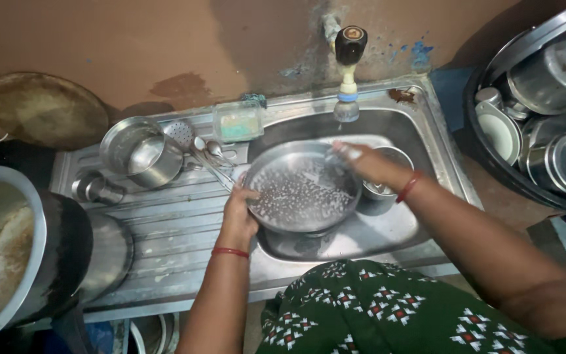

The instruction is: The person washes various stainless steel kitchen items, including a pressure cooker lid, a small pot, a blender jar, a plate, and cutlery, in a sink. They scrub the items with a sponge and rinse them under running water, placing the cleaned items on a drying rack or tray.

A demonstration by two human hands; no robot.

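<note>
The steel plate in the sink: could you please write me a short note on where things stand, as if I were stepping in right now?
Left hand: grips the left rim of the steel plate, holding it tilted over the sink basin.
Right hand: rests on the plate's upper right edge, under the tap; whether it holds a scrubber cannot be told.
Plate: its inner face is covered in soapy spots, so it is lathered but not rinsed.
A small steel cup sits in the basin behind the plate.
On the drainboard: a steel pot, a ladle and spoons, and a soap box.
</note>
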